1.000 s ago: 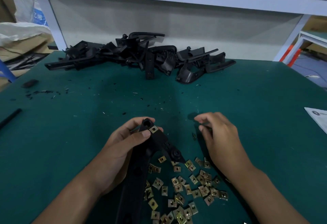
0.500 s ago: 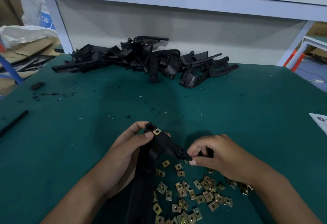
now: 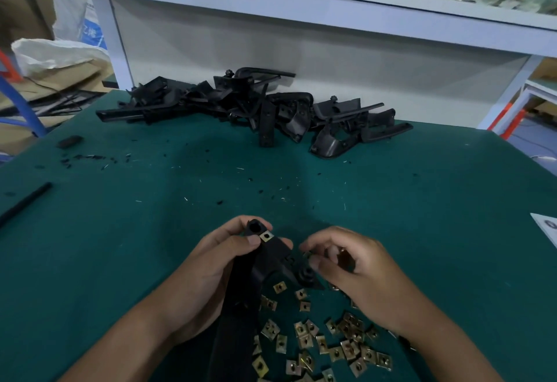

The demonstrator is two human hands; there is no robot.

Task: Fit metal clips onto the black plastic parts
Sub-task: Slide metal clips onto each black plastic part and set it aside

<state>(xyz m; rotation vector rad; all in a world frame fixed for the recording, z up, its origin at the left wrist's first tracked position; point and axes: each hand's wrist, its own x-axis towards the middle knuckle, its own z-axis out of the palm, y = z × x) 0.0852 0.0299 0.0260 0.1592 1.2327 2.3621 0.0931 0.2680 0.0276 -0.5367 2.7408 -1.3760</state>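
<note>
Head view is showing the green tabletop carrying everything, with a tangled pile of black parts sitting at the far edge; I'm counting maybe ten or so in there, too overlapped to be sure. Closer in, the left hand is wrapping its fingers around one long black plastic part, thumb pressing near the top, where one fitted clip is already sitting. The right hand is curling its fingers just beside the part's lower boss and seems to be pinching something small, probably a clip, but it's too dark to tell for sure. Below both hands, the loose metal clips are lying scattered on the tabletop, roughly thirty-five to forty. What I'm guessing could go wrong: the tiny clip is slipping out of that pinch and getting lost in the scatter, or it's going on crooked because the part is only being steadied by one hand up in the air.
</note>
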